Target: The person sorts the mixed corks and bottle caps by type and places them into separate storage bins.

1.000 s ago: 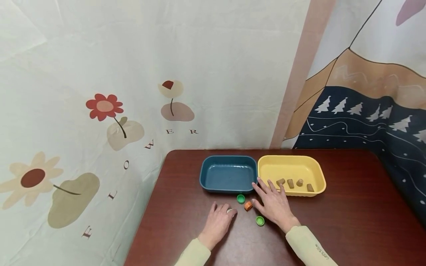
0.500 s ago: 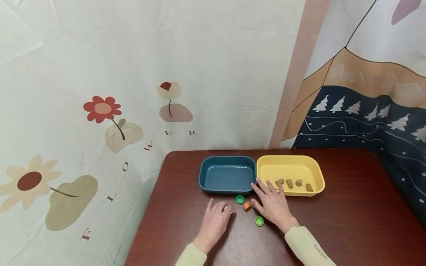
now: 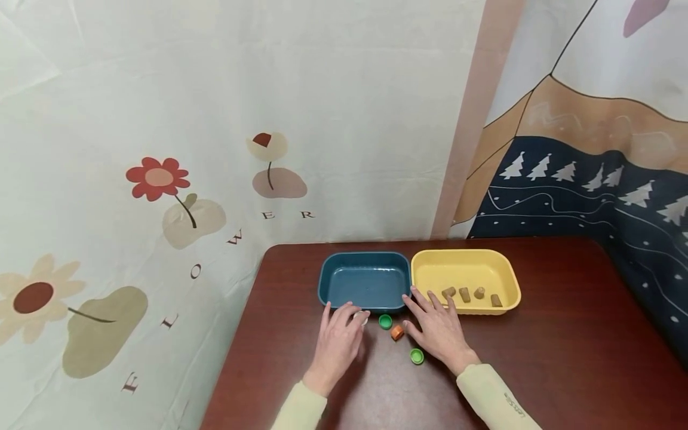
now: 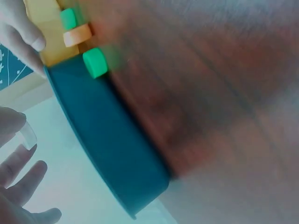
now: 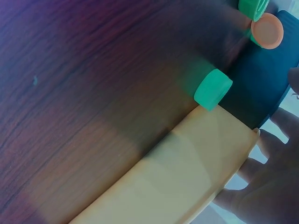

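My left hand point(image 3: 334, 343) pinches a white bottle cap point(image 4: 29, 136) between thumb and finger, just in front of the blue tray point(image 3: 365, 289). The other fingers are spread. With fingers splayed, my right hand point(image 3: 442, 335) holds nothing; its fingertips lie at the rims where the blue tray meets the yellow tray point(image 3: 467, 269). Between the hands, a dark green cap point(image 3: 385, 322) and an orange cap point(image 3: 397, 332) sit on the table near the trays. A lighter green cap point(image 3: 417, 356) lies closer to the person.
Several brown corks point(image 3: 464, 295) lie along the near side inside the yellow tray. Both trays stand side by side on the reddish-brown table point(image 3: 559, 334). Behind it hangs a printed cloth point(image 3: 365, 119) with flowers and letters.
My left hand has lifted the white cap and moved it forward to the near edge of the blue tray. The right hand has stayed in place; the head view has shifted slightly.
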The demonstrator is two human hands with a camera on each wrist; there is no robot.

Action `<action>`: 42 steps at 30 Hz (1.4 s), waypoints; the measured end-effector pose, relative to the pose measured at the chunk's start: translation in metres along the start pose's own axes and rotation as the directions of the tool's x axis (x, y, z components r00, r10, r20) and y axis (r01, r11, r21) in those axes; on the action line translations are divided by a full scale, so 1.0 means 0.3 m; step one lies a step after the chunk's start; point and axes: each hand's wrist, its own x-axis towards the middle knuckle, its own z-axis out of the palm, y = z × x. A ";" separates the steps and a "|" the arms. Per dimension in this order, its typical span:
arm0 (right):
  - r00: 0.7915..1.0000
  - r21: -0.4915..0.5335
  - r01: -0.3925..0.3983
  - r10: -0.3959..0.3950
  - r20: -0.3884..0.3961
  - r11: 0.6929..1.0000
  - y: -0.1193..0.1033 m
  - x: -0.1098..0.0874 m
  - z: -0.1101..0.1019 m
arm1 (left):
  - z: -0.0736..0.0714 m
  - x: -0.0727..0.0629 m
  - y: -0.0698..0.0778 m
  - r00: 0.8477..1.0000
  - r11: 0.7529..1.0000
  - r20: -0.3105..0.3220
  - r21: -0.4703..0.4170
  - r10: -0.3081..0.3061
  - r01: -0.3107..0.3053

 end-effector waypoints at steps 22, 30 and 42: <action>1.000 0.023 -0.018 0.018 0.011 1.000 -0.003 -0.002 -0.006 | 0.068 0.198 -0.078 0.988 0.996 0.130 -0.011 -0.088 0.090; 1.000 0.028 -0.025 0.024 0.018 0.999 -0.005 0.001 -0.004 | 0.118 0.251 -0.090 0.985 0.996 0.146 0.006 -0.089 0.089; 1.000 0.028 -0.022 0.022 0.009 0.999 -0.007 0.004 0.000 | 0.193 0.301 -0.089 0.939 0.981 0.284 0.044 -0.191 0.186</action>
